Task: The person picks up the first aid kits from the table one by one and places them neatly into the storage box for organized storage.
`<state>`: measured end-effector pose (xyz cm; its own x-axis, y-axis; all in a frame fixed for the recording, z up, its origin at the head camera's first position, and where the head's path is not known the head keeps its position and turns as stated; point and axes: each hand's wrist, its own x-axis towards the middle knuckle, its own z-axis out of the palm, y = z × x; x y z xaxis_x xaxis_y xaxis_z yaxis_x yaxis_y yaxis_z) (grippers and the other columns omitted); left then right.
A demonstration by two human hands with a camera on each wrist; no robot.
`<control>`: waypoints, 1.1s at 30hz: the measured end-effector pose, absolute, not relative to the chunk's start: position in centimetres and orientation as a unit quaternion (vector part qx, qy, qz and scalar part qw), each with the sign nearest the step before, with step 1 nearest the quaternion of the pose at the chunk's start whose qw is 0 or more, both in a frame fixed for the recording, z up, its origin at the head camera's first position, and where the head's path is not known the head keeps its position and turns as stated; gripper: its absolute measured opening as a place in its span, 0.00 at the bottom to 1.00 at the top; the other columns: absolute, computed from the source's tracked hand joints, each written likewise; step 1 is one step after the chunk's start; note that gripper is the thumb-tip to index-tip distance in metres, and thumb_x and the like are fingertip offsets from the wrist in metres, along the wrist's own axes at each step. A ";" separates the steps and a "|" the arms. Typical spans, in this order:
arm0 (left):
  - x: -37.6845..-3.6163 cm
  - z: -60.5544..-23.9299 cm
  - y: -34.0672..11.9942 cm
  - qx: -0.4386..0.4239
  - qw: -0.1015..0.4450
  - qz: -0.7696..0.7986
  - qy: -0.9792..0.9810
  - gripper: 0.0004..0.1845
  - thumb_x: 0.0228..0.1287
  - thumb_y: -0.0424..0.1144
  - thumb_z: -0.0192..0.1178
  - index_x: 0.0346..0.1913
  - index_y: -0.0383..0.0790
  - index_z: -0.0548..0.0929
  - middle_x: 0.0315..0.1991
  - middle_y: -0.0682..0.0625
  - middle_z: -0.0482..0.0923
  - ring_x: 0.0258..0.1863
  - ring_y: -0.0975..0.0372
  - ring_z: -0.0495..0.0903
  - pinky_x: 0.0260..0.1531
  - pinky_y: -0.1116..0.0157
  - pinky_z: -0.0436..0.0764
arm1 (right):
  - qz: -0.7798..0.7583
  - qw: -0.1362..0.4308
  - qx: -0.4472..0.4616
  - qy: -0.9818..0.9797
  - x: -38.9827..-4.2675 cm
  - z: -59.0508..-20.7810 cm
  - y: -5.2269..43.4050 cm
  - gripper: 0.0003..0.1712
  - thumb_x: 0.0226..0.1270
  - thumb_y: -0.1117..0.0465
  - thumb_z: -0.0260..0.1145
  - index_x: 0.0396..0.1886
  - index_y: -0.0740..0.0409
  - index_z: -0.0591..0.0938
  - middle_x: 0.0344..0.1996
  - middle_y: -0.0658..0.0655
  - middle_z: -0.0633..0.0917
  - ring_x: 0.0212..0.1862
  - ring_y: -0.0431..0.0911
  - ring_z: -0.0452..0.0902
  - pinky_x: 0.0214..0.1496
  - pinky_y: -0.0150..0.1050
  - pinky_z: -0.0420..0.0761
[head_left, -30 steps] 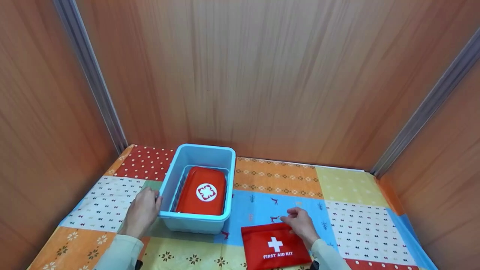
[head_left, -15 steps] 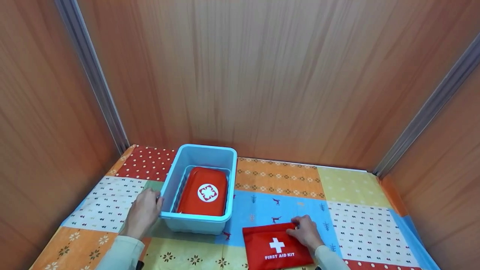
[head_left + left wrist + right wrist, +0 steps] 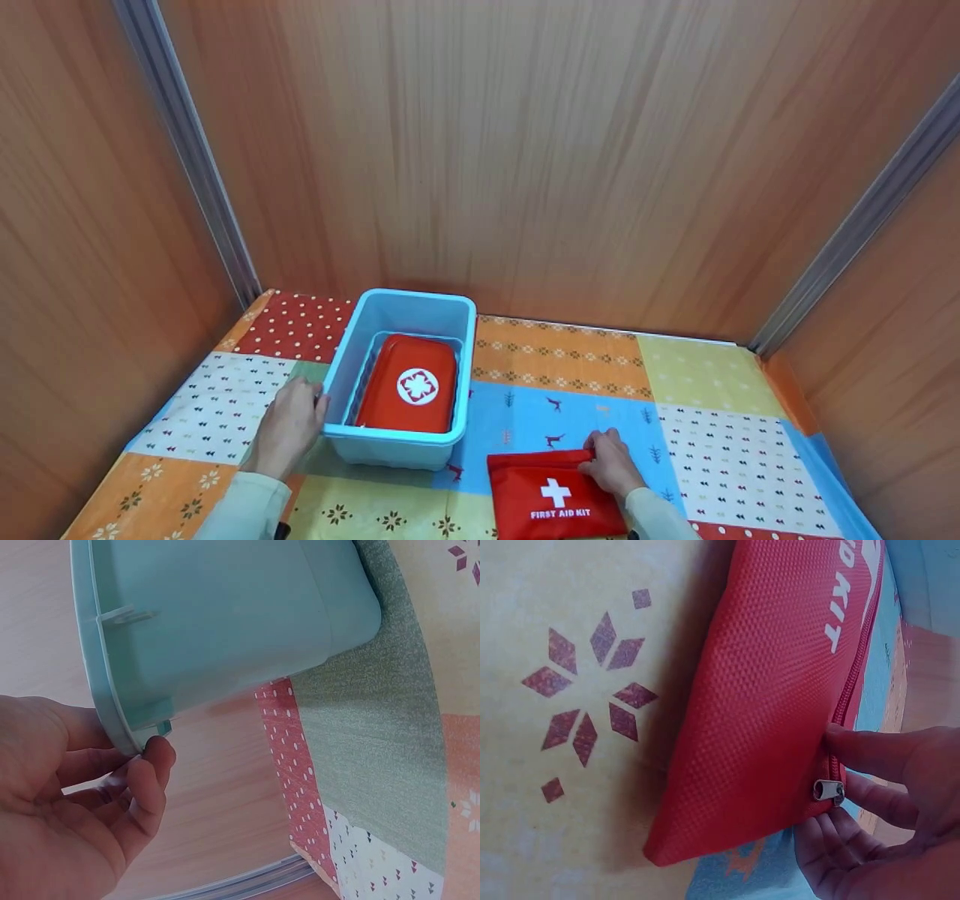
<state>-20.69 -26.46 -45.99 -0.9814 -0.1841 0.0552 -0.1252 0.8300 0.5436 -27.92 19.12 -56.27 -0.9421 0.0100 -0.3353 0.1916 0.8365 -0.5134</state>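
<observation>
A light blue plastic bin (image 3: 390,453) stands at the left of the head view. My left hand (image 3: 285,429) grips its rim at the near left corner; in the left wrist view the fingers (image 3: 146,787) curl about the rim (image 3: 105,701). Inside the bin lies a red case (image 3: 390,375) with a white round emblem. To the right, a red first aid pouch (image 3: 525,487) with a white cross lies flat on the cloth. My right hand (image 3: 613,466) pinches its top right corner, beside the zipper pull (image 3: 829,790) in the right wrist view.
A patchwork-patterned cloth (image 3: 562,360) covers the table. Wood-grain panels (image 3: 480,165) rise behind and at both sides, joined by grey metal strips (image 3: 187,135) at the corners.
My right hand has come down and taken hold of the pouch's top right corner. The left hand stays on the bin's rim.
</observation>
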 end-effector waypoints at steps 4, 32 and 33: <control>-20.7 -45.9 -26.4 0.085 0.047 -0.282 -0.954 0.15 0.68 0.35 0.59 0.49 0.24 0.80 0.34 0.42 0.72 0.33 0.56 0.74 0.27 0.64 0.72 | -0.274 0.168 0.057 0.945 -28.0 -56.2 19.1 0.14 0.57 0.69 0.71 0.38 0.58 0.74 0.39 0.57 0.75 0.44 0.49 0.74 0.45 0.45 0.82; -20.5 -45.7 -26.4 0.094 0.029 -0.289 -0.952 0.17 0.68 0.35 0.60 0.51 0.23 0.79 0.36 0.41 0.72 0.34 0.56 0.74 0.27 0.64 0.72 | -0.296 0.288 -0.092 0.906 -28.2 -52.0 22.6 0.04 0.57 0.68 0.72 0.31 0.59 0.84 0.24 0.53 0.86 0.24 0.41 0.78 0.29 0.36 0.82; -20.5 -45.6 -26.4 0.094 0.028 -0.289 -0.952 0.16 0.68 0.35 0.59 0.51 0.24 0.78 0.36 0.41 0.72 0.34 0.56 0.74 0.27 0.64 0.72 | -0.296 0.304 -0.098 0.900 -28.2 -51.7 22.8 0.03 0.57 0.67 0.72 0.31 0.59 0.85 0.24 0.53 0.86 0.23 0.41 0.80 0.29 0.36 0.83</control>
